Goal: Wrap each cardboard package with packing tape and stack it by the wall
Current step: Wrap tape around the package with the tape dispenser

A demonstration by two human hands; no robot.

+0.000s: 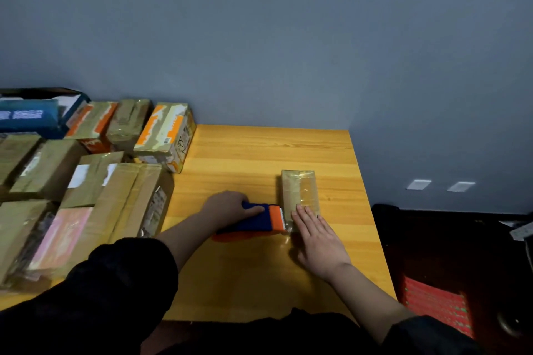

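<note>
A small taped cardboard package [299, 188] lies on the wooden table [259, 153], right of centre. My right hand [318, 238] lies flat with straight fingers on its near end, pressing down shiny tape there. My left hand [227, 207] grips a blue and orange tape dispenser [259, 220], whose toothed edge sits against the package's near left side. Clear tape runs from the dispenser under my right hand.
Several taped cardboard packages [86, 181] are piled on the table's left side up to the grey wall [259, 37], with a blue box [31, 115] at the back. The table's right edge drops to a dark floor with a red mat [438, 305].
</note>
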